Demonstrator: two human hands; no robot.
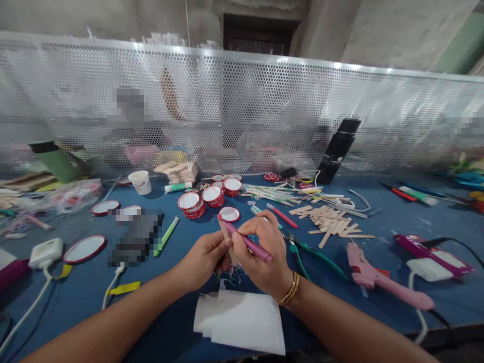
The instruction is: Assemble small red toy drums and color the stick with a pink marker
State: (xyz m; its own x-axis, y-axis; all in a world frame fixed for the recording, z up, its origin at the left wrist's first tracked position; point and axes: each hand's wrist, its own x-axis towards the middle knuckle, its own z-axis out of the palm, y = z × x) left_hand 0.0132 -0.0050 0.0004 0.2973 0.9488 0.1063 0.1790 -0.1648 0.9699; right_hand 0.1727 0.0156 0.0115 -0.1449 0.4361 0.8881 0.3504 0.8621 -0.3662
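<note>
My left hand (pixel 207 257) pinches a flat wooden craft stick (pixel 224 231) that stands up between finger and thumb, its top end coloured red or pink. In my right hand (pixel 264 247) is a purple marker (pixel 257 248), its tip against the upper part of the stick. The lower end of the stick is hidden by my fingers. Beneath my hands lie tangled thin threads (pixel 235 276) and a small stack of white paper (pixel 245 317). Just beyond them is a round red-rimmed white disc (pixel 229 214).
Pliers (pixel 321 259) with green handles, a pink glue gun (pixel 381 277) and loose craft sticks (pixel 333 222) lie at right. Red-rimmed tins (pixel 192 205) and a paper cup (pixel 139 182) stand behind. A phone (pixel 138 237) and green marker (pixel 166 236) lie left. A perforated metal screen (pixel 242 106) closes the back.
</note>
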